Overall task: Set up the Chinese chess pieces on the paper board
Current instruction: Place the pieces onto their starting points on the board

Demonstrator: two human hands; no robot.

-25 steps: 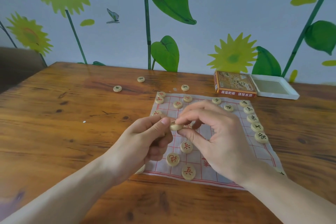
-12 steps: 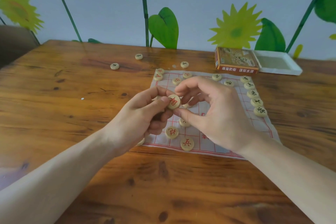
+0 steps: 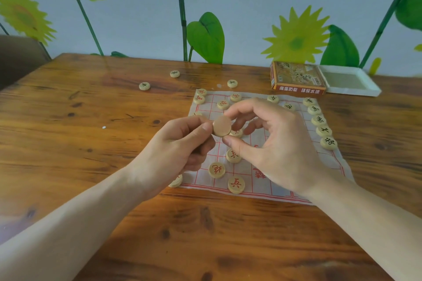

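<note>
now | piece [image 3: 222, 126] flipped blank-side up | left hand [image 3: 180, 143], right hand [image 3: 271, 143] grip pinching it

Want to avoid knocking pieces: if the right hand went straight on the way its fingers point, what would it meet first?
The right hand points left, so likely the blank-faced piece it pinches, then the left hand fingertips touching that piece. Depth is unclear.
</note>
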